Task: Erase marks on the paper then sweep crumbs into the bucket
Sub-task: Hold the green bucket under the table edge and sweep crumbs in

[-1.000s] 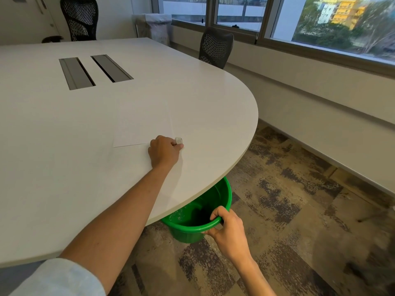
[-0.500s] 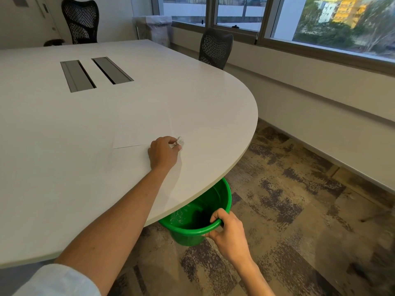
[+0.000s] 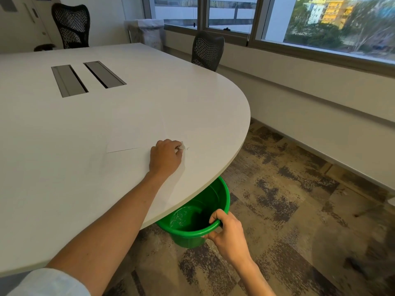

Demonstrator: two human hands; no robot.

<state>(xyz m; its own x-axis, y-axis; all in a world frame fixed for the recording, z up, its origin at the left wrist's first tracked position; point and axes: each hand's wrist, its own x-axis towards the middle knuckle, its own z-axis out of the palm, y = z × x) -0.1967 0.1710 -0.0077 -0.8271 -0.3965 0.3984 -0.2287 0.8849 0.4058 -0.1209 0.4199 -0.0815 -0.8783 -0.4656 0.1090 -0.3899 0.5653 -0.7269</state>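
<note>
A white sheet of paper (image 3: 136,135) lies flat on the white table (image 3: 106,116). My left hand (image 3: 165,157) rests on the table by the sheet's near right corner, its fingers curled round a small white eraser (image 3: 182,145). A few dark crumbs (image 3: 187,148) lie just right of the eraser. My right hand (image 3: 227,232) grips the rim of a green bucket (image 3: 192,223) held under the table's curved edge, partly hidden by the tabletop.
Two grey cable slots (image 3: 85,79) are set in the tabletop farther back. Black mesh chairs (image 3: 207,50) stand at the far side and far left (image 3: 71,25). A lined bin (image 3: 147,33) stands by the windows. Patterned carpet (image 3: 288,199) covers the floor on the right.
The eraser has tilted and shifted slightly at my left hand's fingertips, and crumbs now show beside it. The bucket stays in my right hand under the table edge.
</note>
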